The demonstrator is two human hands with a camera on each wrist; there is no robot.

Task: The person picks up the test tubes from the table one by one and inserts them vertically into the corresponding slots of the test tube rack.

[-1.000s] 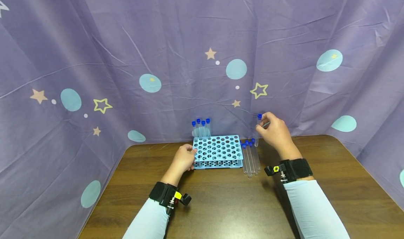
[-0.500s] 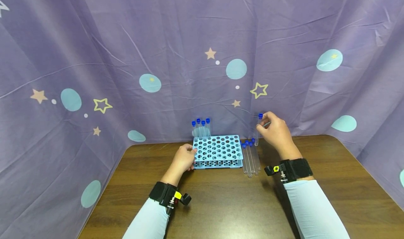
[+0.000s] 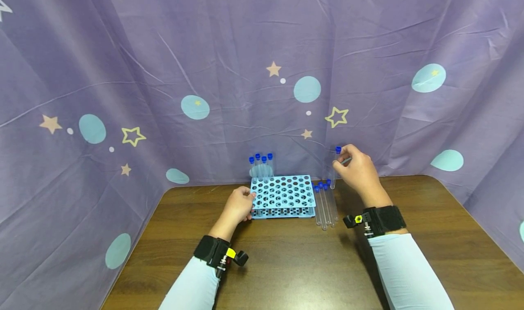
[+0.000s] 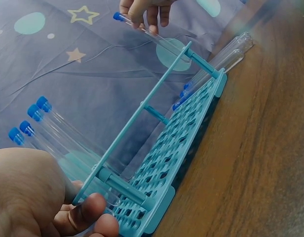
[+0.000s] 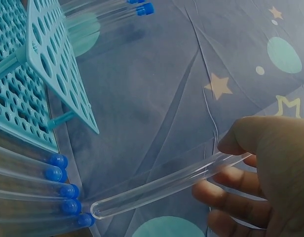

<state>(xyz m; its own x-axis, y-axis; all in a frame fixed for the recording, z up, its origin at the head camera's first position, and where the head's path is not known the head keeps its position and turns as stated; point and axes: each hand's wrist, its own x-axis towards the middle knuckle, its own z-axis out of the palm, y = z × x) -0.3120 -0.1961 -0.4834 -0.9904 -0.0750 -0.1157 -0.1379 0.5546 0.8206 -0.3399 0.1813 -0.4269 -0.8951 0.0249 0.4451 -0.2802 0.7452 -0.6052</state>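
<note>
Blue-capped tube is pinched upright in the right hand, off the desk just right of the rack, whose left end the left hand grips; next move likely needs lining it over a free hole.

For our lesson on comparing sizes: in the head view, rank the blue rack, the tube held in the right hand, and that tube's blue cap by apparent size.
1. Blue rack, largest.
2. Held tube.
3. Blue cap, smallest.

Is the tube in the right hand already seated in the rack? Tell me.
No: the right hand holds the tube in the air, beside the rack.
</note>
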